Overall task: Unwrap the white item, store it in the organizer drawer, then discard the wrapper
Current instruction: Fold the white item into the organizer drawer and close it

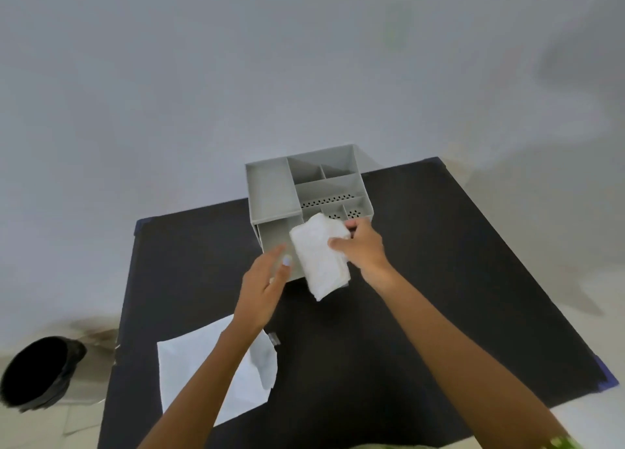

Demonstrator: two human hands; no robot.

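Observation:
A grey organizer (pixel 270 191) with several top compartments stands at the far side of a black table (pixel 422 262). Its lower drawer (pixel 274 239) is pulled out toward me. My right hand (pixel 363 247) grips a folded white cloth-like item (pixel 319 259) and holds it over the drawer's right part, its near end hanging past the drawer front. My left hand (pixel 265 286) is open, fingers apart, just left of the item at the drawer's front edge. The white wrapper (pixel 203 367) lies flat on the table near me, partly hidden under my left forearm.
A black round bin (pixel 37 371) stands on the floor to the left of the table. A small clear scrap (pixel 274 338) lies by the wrapper. A pale wall rises behind the organizer.

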